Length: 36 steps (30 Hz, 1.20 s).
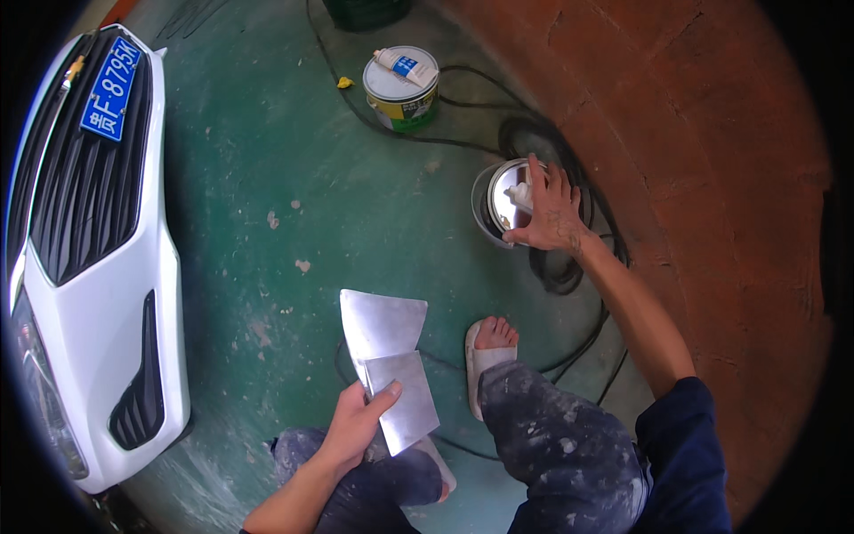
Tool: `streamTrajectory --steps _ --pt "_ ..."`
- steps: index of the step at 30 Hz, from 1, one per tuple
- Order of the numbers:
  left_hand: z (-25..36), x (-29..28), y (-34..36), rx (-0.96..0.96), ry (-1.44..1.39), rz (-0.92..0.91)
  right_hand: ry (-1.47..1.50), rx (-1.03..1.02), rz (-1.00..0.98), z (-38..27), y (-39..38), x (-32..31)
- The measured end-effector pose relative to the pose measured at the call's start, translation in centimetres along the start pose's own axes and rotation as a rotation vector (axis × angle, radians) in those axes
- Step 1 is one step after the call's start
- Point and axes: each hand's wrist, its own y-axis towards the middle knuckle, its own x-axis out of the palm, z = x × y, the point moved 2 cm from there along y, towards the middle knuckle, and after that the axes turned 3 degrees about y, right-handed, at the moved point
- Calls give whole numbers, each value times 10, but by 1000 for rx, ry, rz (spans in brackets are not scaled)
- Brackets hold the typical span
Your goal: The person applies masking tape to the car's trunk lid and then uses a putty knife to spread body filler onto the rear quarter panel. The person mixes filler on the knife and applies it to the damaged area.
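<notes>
Right hand (555,214) — splayed over tin (503,210)

1. Car body workshop, by its look: white car front (93,351) at my left.
2. Scuffed green floor (258,178), pale spots.
3. Lidded tub (407,109) topped with a tube (405,67); thin metal plates (405,387).
4. My dark trousers (569,436), smeared pale; coiled black hose or cable (559,286).

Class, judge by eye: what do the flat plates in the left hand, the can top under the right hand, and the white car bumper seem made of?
Flat plates: probably bare metal, satin; silvery grey with soft bright patches.
Can top: likely metal, polished; mirror-like glare.
White bumper: painted, glossy, from its smooth, even sheen; plastic or metal underneath, I cannot tell.
</notes>
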Motion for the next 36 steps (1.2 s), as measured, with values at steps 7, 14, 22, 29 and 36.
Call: streamTrajectory --steps 7,14,22,29,36 --pt "6 12 114 129 110 -49 78 -36 224 6 -20 4" --pt "22 43 140 154 -57 -147 183 327 236 91 -120 14" --pt "21 71 155 139 -108 -282 146 443 258 133 -155 140" --pt "29 82 144 -58 -276 -499 361 -302 368 10 -166 50" --pt "17 71 146 -143 -112 -471 718 -588 328 -22 -137 -6"
